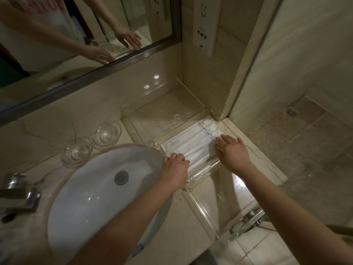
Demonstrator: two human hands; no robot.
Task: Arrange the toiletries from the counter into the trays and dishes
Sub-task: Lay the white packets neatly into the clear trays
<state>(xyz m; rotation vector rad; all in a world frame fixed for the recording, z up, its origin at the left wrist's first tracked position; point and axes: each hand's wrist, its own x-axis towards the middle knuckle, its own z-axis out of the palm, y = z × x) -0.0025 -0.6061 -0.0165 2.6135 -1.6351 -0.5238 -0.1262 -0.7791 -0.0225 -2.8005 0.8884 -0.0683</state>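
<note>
Several flat white toiletry packets (194,144) lie side by side in a clear acrylic tray (205,168) on the beige marble counter, right of the sink. My left hand (174,167) rests at the packets' near-left end, fingers curled onto their edge. At their right end lies my right hand (232,152), its fingers spread and pressing down on the packets. A second clear tray (133,116) holding nothing stands behind, against the corner. Left of it stand two round glass dishes, a farther dish (107,134) and a nearer dish (77,153), both with nothing in them.
The white sink basin (91,190) with its drain fills the lower left, and a chrome tap (17,192) sits at the left edge. A mirror (76,35) runs along the back wall. Another clear tray (198,205) lies at the counter's front edge. A glass shower partition (254,64) borders the right.
</note>
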